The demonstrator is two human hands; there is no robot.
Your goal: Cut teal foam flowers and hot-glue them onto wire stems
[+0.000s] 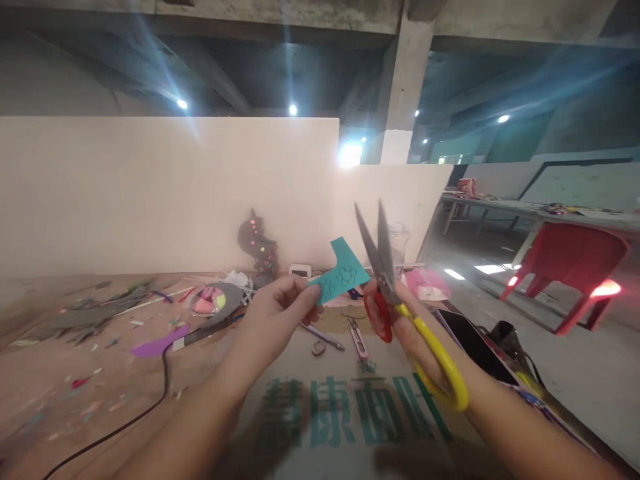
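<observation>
Teal paper (343,257) is held up before me, above the cluttered table (130,387). My right grip (407,340) curls through the handles of the scissors (386,281), blades parted in a narrow V; my left grip (283,310) is closed in a pinch on the paper's left end. From my remote seat, I'd judge clean cutting wants steady scissors and the sheet turned into them. The thumb sits beside the left flower outline (327,289), so I'd keep the blades well off it.
</observation>
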